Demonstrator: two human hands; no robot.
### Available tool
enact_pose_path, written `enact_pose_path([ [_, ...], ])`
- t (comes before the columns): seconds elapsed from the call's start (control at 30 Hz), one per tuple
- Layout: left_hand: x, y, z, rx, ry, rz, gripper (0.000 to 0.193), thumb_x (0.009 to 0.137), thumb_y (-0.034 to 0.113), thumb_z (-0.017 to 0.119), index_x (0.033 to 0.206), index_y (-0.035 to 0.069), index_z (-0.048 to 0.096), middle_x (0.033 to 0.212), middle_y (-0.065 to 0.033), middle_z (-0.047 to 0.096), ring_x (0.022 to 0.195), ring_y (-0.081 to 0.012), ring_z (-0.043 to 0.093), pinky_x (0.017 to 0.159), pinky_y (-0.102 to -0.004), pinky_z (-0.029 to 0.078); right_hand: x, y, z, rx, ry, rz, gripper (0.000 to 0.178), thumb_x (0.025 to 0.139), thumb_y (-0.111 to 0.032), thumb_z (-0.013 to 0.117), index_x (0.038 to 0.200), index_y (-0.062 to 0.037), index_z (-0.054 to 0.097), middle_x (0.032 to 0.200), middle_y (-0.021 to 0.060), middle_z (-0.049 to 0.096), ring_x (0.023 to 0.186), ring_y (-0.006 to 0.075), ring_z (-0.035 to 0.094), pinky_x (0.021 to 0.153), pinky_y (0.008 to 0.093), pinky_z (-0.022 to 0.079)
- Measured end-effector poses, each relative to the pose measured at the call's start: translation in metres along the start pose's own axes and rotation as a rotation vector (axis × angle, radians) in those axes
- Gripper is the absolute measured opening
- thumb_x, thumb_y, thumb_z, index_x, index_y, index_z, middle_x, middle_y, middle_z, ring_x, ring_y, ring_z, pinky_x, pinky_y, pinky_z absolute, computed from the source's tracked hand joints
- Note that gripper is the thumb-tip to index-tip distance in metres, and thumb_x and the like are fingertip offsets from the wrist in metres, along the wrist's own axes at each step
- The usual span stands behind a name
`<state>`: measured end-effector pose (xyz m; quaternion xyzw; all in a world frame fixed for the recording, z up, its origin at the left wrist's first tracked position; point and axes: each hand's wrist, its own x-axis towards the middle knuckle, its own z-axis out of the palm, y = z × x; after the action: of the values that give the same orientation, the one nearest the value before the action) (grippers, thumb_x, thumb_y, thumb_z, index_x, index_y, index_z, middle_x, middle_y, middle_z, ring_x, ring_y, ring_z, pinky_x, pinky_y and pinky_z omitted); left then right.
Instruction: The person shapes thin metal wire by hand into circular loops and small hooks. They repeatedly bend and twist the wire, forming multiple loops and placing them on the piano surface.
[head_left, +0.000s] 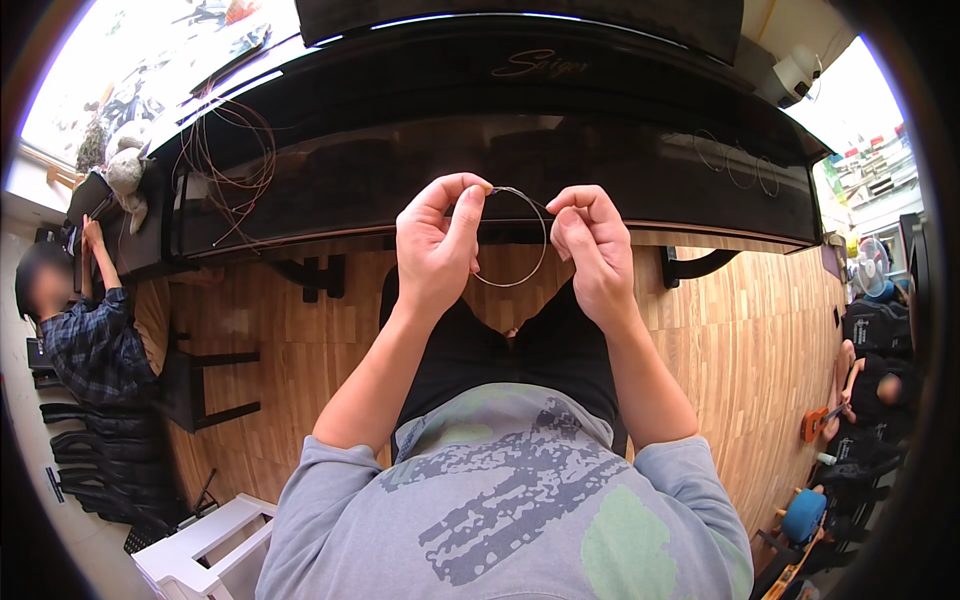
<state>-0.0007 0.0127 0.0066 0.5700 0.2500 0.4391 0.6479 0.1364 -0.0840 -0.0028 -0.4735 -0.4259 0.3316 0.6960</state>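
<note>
In front of my lap I hold up a coiled metal instrument string (pixel 544 250), a thin silvery loop. My left hand (pixel 438 245) pinches it at the upper left between thumb and forefinger, where a small dark purplish spot shows. My right hand (pixel 597 250) is closed at the loop's right side, thumb and forefinger pressed together by the wire; exactly what part they grip is too small to see. Just beyond both hands lies the closed black lid of a piano (pixel 400 165). On its right part rest several small string coils (pixel 742 165).
Loose copper-coloured strings (pixel 265 170) sprawl over the piano's left end. At far left, a person in a plaid shirt (pixel 95 345) sits by a black bench (pixel 190 390). A white stand (pixel 205 550) is at lower left. To the right, another person holds a small orange ukulele (pixel 815 424).
</note>
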Motion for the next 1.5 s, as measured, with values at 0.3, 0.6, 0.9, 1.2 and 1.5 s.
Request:
enact_pose_path([
  [0.3,0.001,0.004,-0.008,0.354,-0.036,0.124,0.011,0.094,0.009,0.057,0.094,0.0,0.064,0.064,0.0044,0.051,0.044,0.0,0.037,0.041,-0.0157,0.031,0.007,-0.013,-0.019,-0.355,0.089,-0.023,0.011,0.092,-0.009,0.061,0.097,-0.0015,0.066,0.069,-0.0057,0.054,0.062,0.001,0.044,0.055,0.0177,0.036],
  [0.6,0.004,0.002,-0.005,0.707,0.097,0.525,0.006,0.087,0.0,0.061,0.089,0.0,0.066,0.072,0.0009,0.05,0.052,-0.0025,0.038,0.046,-0.0185,0.03,-0.001,-0.045,-0.008,-0.027,-0.018,0.229,0.015,0.094,-0.004,0.053,0.107,0.0015,0.057,0.095,0.0105,0.068,0.091,0.0126,0.065,0.085,0.0253,0.051],
  [0.9,0.003,0.001,0.002,0.602,0.128,0.455,0.005,0.09,0.002,0.059,0.091,0.0,0.064,0.073,0.0007,0.05,0.054,-0.0017,0.04,0.045,-0.018,0.031,-0.008,-0.036,0.016,-0.04,-0.002,0.2,0.012,0.087,-0.007,0.066,0.097,-0.0007,0.066,0.1,0.0097,0.067,0.099,0.0136,0.061,0.087,0.0247,0.048],
  [1.2,0.001,-0.002,0.0,0.38,0.094,0.286,0.012,0.095,0.011,0.054,0.098,0.001,0.061,0.069,0.004,0.053,0.045,0.0011,0.042,0.038,-0.0139,0.032,-0.003,-0.016,0.015,-0.31,0.013,-0.119,0.015,0.078,-0.005,0.075,0.093,-0.0109,0.075,0.103,0.004,0.055,0.099,0.0164,0.051,0.08,0.0261,0.047],
  [1.5,0.0,0.006,0.002,0.124,0.087,0.102,0.015,0.097,0.013,0.053,0.098,0.0,0.061,0.059,0.0049,0.051,0.041,0.0014,0.04,0.037,-0.0146,0.031,-0.008,-0.005,0.016,0.027,0.026,0.003,0.012,0.091,0.002,0.058,0.102,-0.0015,0.055,0.106,0.0164,0.066,0.1,0.0189,0.064,0.087,0.0271,0.05],
])
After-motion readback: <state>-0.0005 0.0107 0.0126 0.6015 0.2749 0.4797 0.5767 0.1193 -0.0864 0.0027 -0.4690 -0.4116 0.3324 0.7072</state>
